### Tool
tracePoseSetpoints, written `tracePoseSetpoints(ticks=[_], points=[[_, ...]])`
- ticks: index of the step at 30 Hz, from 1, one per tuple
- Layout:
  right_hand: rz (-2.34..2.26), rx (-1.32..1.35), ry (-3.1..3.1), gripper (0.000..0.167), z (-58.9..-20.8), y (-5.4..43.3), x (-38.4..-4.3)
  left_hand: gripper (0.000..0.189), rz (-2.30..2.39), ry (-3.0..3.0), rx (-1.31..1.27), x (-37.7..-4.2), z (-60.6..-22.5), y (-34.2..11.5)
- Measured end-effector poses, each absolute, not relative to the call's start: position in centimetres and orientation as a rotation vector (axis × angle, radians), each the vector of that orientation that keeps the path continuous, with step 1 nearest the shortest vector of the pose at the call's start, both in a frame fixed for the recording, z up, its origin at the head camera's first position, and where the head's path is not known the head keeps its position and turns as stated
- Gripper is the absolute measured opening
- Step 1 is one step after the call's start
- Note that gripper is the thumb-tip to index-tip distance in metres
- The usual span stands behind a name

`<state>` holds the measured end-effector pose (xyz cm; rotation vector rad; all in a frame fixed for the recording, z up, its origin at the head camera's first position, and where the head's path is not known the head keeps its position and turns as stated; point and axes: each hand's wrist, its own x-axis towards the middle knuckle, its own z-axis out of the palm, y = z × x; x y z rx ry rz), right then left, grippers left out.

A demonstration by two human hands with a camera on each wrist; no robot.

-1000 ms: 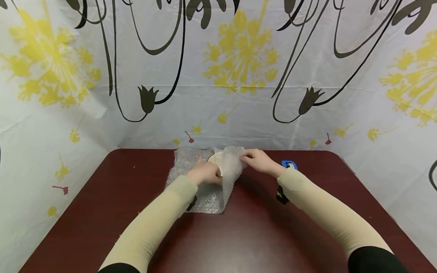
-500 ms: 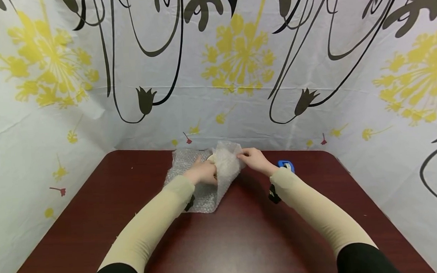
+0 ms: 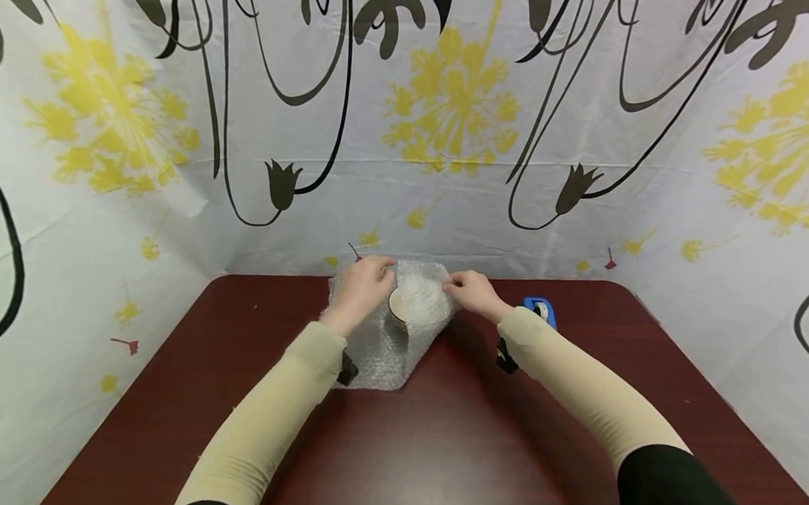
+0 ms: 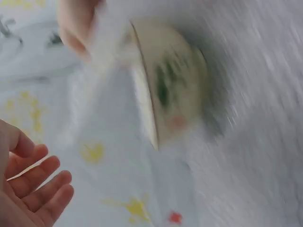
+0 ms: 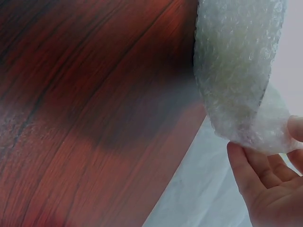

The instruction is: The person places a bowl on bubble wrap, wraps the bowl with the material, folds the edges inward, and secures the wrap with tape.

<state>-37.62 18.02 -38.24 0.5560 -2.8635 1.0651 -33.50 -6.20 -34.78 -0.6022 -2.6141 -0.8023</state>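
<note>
A cream bowl [image 4: 177, 90] with a dark rim and a green and red pattern lies on its side in a sheet of bubble wrap [image 3: 375, 357]. In the head view only a strip of the bowl [image 3: 396, 308] shows; the folded-over wrap hides the remainder. My right hand [image 3: 473, 293] pinches the far right edge of the wrap between thumb and fingers. Beyond the bowl's mouth my left hand [image 3: 362, 290] is raised over the left part of the wrap. Its fingers [image 4: 45, 189] are relaxed and hold nothing in the left wrist view.
A blue tape dispenser [image 3: 540, 309] stands on the dark red table [image 3: 451, 444] behind my right wrist. The table's far edge runs close behind the bubble wrap, against a white flower-patterned cloth [image 3: 350, 225].
My left hand has come off the bowl and moved up and left. My right hand has drawn the bubble wrap leftward over the bowl, then kept hold of its edge.
</note>
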Motion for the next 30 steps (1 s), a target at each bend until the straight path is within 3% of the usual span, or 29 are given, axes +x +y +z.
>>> tracePoseSetpoints(ticks=[5,9,12,20,30], points=[[1.022,0.515,-2.861,0.039,-38.2,18.3,-37.5,0.051,-0.525,-2.76,-0.844,-31.7,-34.8,-1.9],[0.976,0.487,-2.874,0.032,-38.2,18.1,-37.6,0.079,-0.189,-2.978,-0.979,-31.1,-35.7,0.4],[0.979,0.466,-2.883,0.023,-38.2,18.0,-37.6,0.09,-0.15,-3.1,-0.974,-31.5,-36.3,1.0],[0.983,0.496,-2.927,0.031,-38.6,18.4,-37.4,0.101,-0.407,-3.213,-0.996,-33.3,-38.0,1.0],[0.614,0.818,-2.935,0.033,-38.3,18.5,-36.0,0.097,-0.606,-3.268,-1.124,-34.3,-38.8,1.0]])
